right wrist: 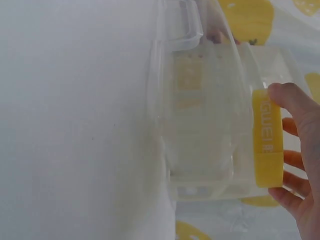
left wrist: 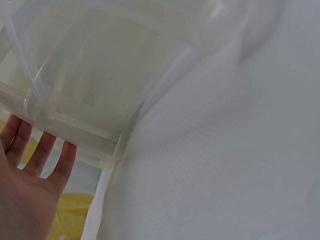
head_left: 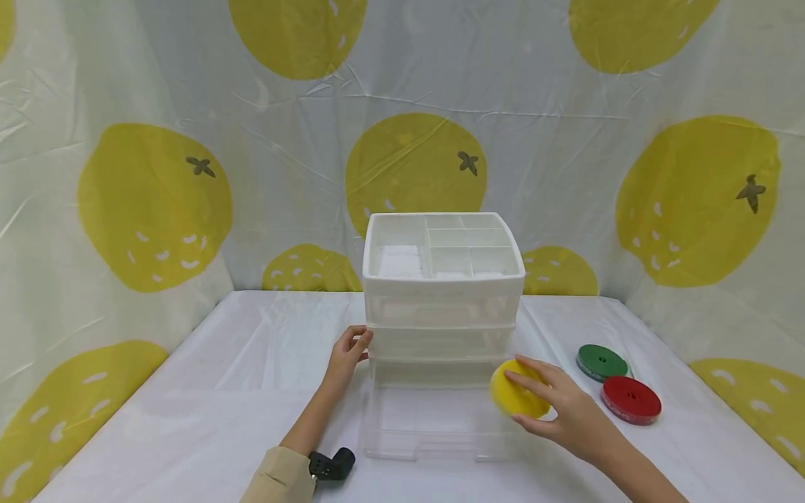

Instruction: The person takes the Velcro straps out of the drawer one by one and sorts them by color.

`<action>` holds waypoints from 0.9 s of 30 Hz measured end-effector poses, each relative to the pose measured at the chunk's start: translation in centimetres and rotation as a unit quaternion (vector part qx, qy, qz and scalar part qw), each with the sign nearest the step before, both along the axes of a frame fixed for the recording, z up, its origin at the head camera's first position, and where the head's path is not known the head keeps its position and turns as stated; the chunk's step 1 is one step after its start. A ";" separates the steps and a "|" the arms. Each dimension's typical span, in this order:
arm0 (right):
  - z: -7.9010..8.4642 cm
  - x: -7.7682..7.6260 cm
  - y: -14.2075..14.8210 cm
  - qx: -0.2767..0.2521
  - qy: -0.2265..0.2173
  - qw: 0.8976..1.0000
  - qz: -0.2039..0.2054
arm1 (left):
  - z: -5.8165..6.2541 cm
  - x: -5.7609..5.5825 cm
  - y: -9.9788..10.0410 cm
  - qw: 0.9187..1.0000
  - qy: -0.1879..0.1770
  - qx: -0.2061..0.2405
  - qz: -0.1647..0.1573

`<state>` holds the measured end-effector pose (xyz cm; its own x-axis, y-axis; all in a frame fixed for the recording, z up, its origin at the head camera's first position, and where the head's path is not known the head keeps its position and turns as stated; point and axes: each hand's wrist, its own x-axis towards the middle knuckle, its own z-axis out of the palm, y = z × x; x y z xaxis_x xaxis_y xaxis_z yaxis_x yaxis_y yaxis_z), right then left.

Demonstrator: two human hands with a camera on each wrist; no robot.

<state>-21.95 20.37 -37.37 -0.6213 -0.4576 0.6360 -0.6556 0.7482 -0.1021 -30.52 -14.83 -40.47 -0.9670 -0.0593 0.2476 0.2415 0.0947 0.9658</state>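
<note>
A white plastic drawer unit (head_left: 443, 304) stands in the middle, its clear bottom drawer (head_left: 418, 416) pulled out toward me. My left hand (head_left: 347, 355) touches the unit's left side, with its fingertips (left wrist: 68, 148) lying along the edge of the frame. In my right hand (head_left: 569, 412) a flat, round yellow roll of ribbon (head_left: 514, 391) is gripped between thumb and fingers, over the right side of the pulled-out drawer. White lettering shows on the rim of the roll in the right wrist view. Nothing lies in the drawer in the head view.
To the right on the white-covered table (head_left: 283, 391) lie a green roll (head_left: 602, 362) and a red roll (head_left: 631, 399), close together. The unit's top tray (head_left: 402, 258) has several compartments. A lemon-print cloth (head_left: 534, 161) rises behind and at both sides.
</note>
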 end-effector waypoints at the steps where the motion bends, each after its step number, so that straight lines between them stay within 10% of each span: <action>1: 0.0 0.1 0.2 -0.002 -0.001 1.000 -0.004 | 0.0 0.0 0.0 1.000 0.000 0.001 0.002; 27: -1.8 0.4 5.5 -0.059 0.037 0.997 -0.024 | -0.2 -0.1 0.1 1.000 -0.009 -0.001 0.003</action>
<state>-21.54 25.90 -39.20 -0.5906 -0.3472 0.7285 -0.6278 0.7649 -0.1444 -30.63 -14.78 -40.67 -0.9709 -0.0649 0.2304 0.2236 0.0979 0.9698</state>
